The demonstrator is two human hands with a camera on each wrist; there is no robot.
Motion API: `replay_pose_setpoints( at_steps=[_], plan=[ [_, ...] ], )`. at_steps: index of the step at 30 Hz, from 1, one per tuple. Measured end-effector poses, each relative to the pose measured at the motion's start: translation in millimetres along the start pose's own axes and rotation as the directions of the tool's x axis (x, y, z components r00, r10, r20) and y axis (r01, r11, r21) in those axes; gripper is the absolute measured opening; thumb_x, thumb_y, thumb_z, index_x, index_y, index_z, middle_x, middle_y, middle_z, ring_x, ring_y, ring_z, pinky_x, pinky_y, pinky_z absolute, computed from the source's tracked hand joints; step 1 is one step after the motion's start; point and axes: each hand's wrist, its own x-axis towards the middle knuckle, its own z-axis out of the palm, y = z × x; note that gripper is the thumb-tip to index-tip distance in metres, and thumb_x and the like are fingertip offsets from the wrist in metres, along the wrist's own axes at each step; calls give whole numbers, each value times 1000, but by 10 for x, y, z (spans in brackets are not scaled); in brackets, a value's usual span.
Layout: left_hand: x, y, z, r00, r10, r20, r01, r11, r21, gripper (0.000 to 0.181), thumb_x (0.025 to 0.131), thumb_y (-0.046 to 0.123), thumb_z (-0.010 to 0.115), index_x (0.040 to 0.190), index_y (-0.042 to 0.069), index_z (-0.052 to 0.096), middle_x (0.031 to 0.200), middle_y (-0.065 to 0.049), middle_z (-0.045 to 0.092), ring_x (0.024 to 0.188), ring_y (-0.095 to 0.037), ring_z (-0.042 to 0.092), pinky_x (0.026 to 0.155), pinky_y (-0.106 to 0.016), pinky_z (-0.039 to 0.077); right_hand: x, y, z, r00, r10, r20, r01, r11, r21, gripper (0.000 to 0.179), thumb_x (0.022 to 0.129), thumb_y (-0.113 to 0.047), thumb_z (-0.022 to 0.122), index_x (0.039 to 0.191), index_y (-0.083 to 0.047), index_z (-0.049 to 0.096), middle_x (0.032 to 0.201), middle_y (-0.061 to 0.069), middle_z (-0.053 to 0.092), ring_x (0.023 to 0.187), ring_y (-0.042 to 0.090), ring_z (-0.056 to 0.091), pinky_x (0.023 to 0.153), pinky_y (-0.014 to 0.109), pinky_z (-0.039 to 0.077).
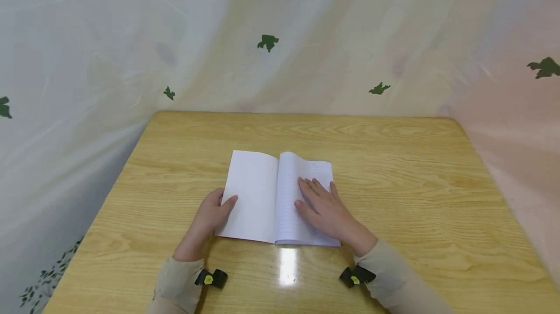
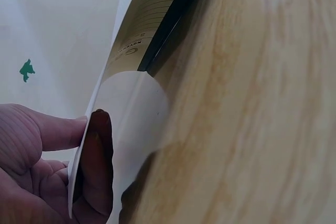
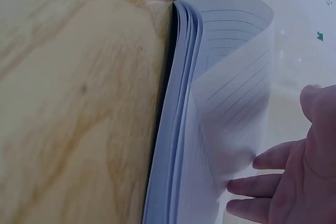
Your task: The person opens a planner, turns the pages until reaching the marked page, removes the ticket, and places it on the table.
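An open notebook (image 1: 254, 192) lies on the wooden table, a blank page to the left and lined pages to the right. At its left edge my left hand (image 1: 214, 212) pinches the sheet, thumb on top and fingers underneath; the left wrist view shows this raised sheet (image 2: 107, 80) held by the left hand (image 2: 39, 156). My right hand (image 1: 325, 212) rests with fairly straight fingers on a lined page that bends over toward the left. Seen from the right wrist, the fingertips of the right hand (image 3: 294, 177) touch that curling page (image 3: 236, 93).
Around the notebook extends the wooden tabletop (image 1: 415, 183). A pale curtain (image 1: 306, 61) with green leaf prints hangs behind the table and along its sides. Each sleeve carries a black wrist strap (image 1: 211, 278) near the front.
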Motion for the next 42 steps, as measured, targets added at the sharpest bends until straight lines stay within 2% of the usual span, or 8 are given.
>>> replay_pose_setpoints(
  at_steps=[3, 11, 24, 28, 31, 34, 39, 42],
  plan=[
    [4, -5, 4, 1000, 4, -1, -4, 1000, 3, 34, 100, 21, 55, 119, -7, 56, 101, -18, 61, 86, -24, 56, 73, -36, 49, 21, -39, 2, 1000, 2, 10, -2, 999, 36, 64, 103, -44, 41, 152, -3, 29, 151, 22, 35, 142, 40, 26, 110, 67, 2],
    [5, -21, 13, 1000, 12, -2, -12, 1000, -4, 32, 100, 19, 56, 117, -8, 57, 100, -18, 62, 85, -24, 57, 72, -37, 50, 41, -63, 28, 999, 17, 34, -18, 1000, 21, 66, 103, -45, 40, 151, -2, 29, 152, 20, 34, 141, 40, 26, 110, 66, 1],
    [2, -22, 23, 999, 35, -11, -35, 999, 2, 33, 100, 18, 56, 118, -9, 56, 103, -20, 62, 86, -25, 57, 75, -39, 50, 100, -155, 89, 997, -52, 57, 42, 987, 153, 63, 104, -43, 37, 153, -5, 26, 155, 17, 30, 143, 39, 22, 111, 65, 2],
    [-7, -16, 22, 999, 32, -11, -32, 999, 0, 34, 100, 18, 56, 118, -10, 56, 104, -21, 62, 87, -26, 57, 76, -40, 50, 127, -188, 121, 995, -100, 32, 90, 971, 221, 63, 105, -43, 36, 154, -6, 24, 157, 17, 25, 143, 41, 21, 110, 67, 4],
    [-10, -14, 24, 1000, 26, -10, -26, 1000, -6, 34, 100, 18, 56, 119, -10, 55, 105, -21, 62, 88, -26, 57, 76, -40, 50, 138, -217, 132, 991, -134, 16, 124, 953, 277, 64, 105, -45, 34, 155, -6, 22, 159, 16, 20, 145, 36, 18, 110, 66, 5],
    [-10, -13, 28, 1000, 29, -11, -29, 999, -16, 34, 100, 17, 56, 119, -10, 56, 103, -20, 63, 86, -25, 58, 74, -39, 51, 148, -254, 137, 987, -158, 8, 147, 932, 332, 64, 105, -43, 34, 155, -6, 19, 161, 14, 14, 147, 29, 13, 114, 59, 8],
    [-13, -8, 32, 999, 40, -19, -40, 999, -30, 32, 99, 17, 57, 117, -10, 57, 101, -20, 63, 84, -25, 59, 71, -37, 51, 174, -333, 160, 987, -158, 12, 139, 898, 417, 64, 105, -39, 36, 154, -4, 14, 162, 10, 2, 148, 22, 4, 117, 42, 11],
    [-13, -9, 32, 999, 39, -20, -40, 999, -31, 32, 99, 17, 57, 116, -10, 57, 101, -20, 63, 84, -24, 59, 71, -37, 51, 191, -385, 180, 989, -150, 17, 127, 888, 443, 66, 105, -39, 37, 155, -5, 11, 163, 7, -4, 148, 19, -1, 117, 41, 9]
  ],
)
